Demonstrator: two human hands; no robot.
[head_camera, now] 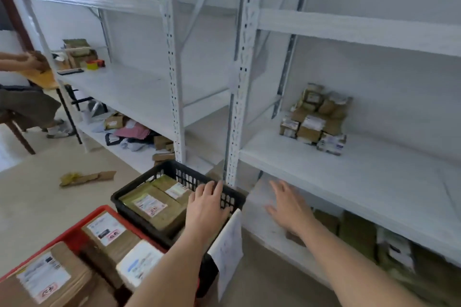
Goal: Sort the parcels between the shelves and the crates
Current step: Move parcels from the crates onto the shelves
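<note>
A black crate (139,188) on the floor holds brown labelled parcels (152,207). My left hand (207,204) hovers over its right side, fingers spread, holding nothing. A red crate (74,230) in front of it is packed with cardboard parcels (104,232). My right hand (287,204) is open, palm down, reaching towards the bottom shelf (272,234), where brown parcels (354,234) lie. A pile of small parcels (316,119) sits on the white middle shelf (374,172).
White metal shelving uprights (237,107) stand behind the black crate. A white paper sheet (228,249) hangs off that crate. Loose parcels litter the left bottom shelf (139,134). Cardboard scrap (87,177) lies on the floor. Another person sits at a table (45,80), far left.
</note>
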